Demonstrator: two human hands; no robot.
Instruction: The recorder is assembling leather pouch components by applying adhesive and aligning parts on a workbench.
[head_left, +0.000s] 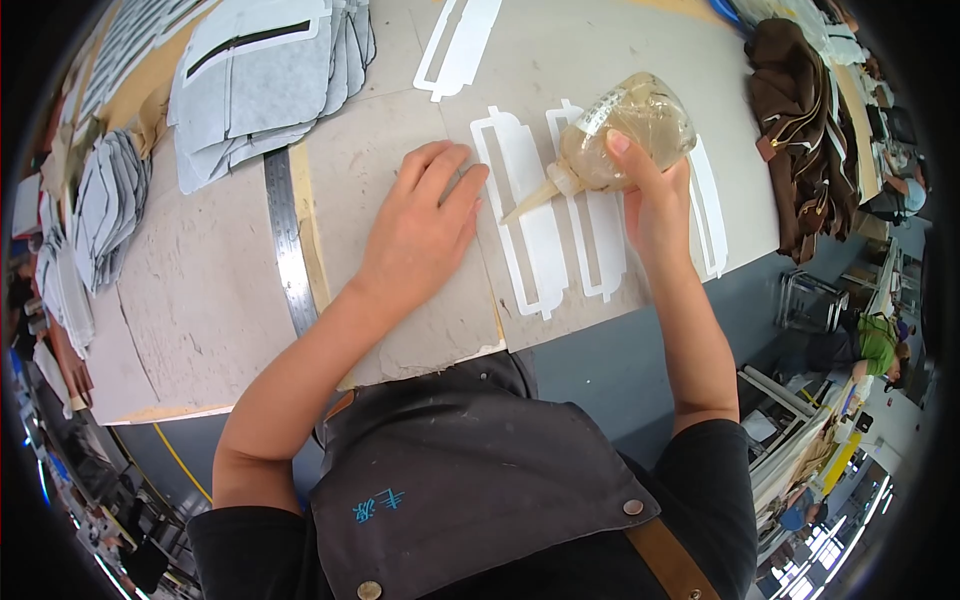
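My right hand (657, 198) is wrapped round a clear squeeze bottle (655, 108) of yellowish liquid, thumb on its side. The bottle is tipped, its pointed nozzle (530, 203) aimed down and left. The nozzle's tip is over the narrow left strip of a white slotted piece (537, 205); whether it touches cannot be made out. My left hand (425, 220) lies on the board with fingers stretched out and fingertips at that piece's left edge, holding nothing. Two similar pieces, a middle one (603, 240) and a right one (707, 205), lie beside it, partly hidden by the bottle and right hand.
Another white slotted piece (462, 50) lies farther back. A metal ruler (286, 235) rests left of my left arm. Stacked grey panels (255, 95) and smaller grey pieces (108, 205) are at the left, brown zippered goods (800, 120) at the right. People work beyond the table.
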